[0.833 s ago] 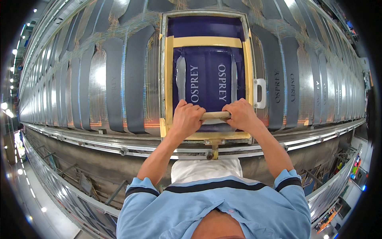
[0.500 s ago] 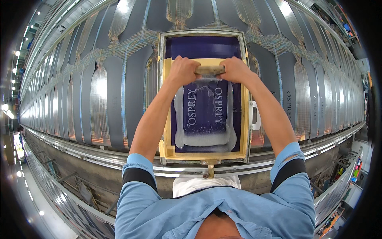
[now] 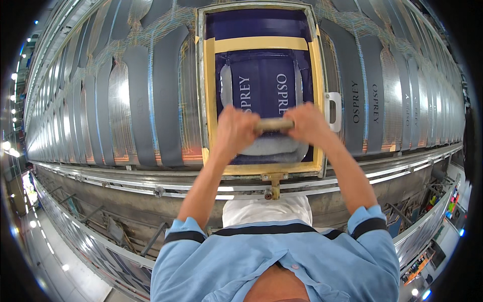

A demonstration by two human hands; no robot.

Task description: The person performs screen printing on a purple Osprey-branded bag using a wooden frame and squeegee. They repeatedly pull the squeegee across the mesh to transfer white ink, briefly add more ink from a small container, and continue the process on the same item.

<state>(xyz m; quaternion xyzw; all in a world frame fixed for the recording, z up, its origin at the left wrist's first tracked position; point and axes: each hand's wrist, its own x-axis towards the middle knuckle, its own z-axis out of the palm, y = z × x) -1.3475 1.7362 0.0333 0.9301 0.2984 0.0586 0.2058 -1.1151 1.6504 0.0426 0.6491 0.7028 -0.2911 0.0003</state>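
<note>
Both my hands are closed on the wooden handle of a squeegee (image 3: 274, 125), which lies crosswise over a screen-printing frame. My left hand (image 3: 236, 131) grips its left end and my right hand (image 3: 308, 124) its right end; both are slightly blurred. Below them the purple mesh (image 3: 263, 90) carries two lines of pale lettering, partly covered by my hands. A band of cloudy grey ink (image 3: 279, 149) lies on the near side of the squeegee, with more along the sides. Yellow tape (image 3: 261, 44) borders the mesh inside the metal frame (image 3: 200, 85). The squeegee's blade is mostly hidden.
Under the frame, a long table bears rows of dark grey cut pieces (image 3: 139, 105); several at the right have dark lettering. A metal rail (image 3: 126, 178) runs along the near edge, where a brass-coloured bracket (image 3: 273, 185) meets it. A white handle (image 3: 333, 111) sticks out from the frame's right side.
My hands have drawn the squeegee from the far part of the mesh window toward me, uncovering the far ends of the lettering. The whole view has shifted, so the frame sits higher in it.
</note>
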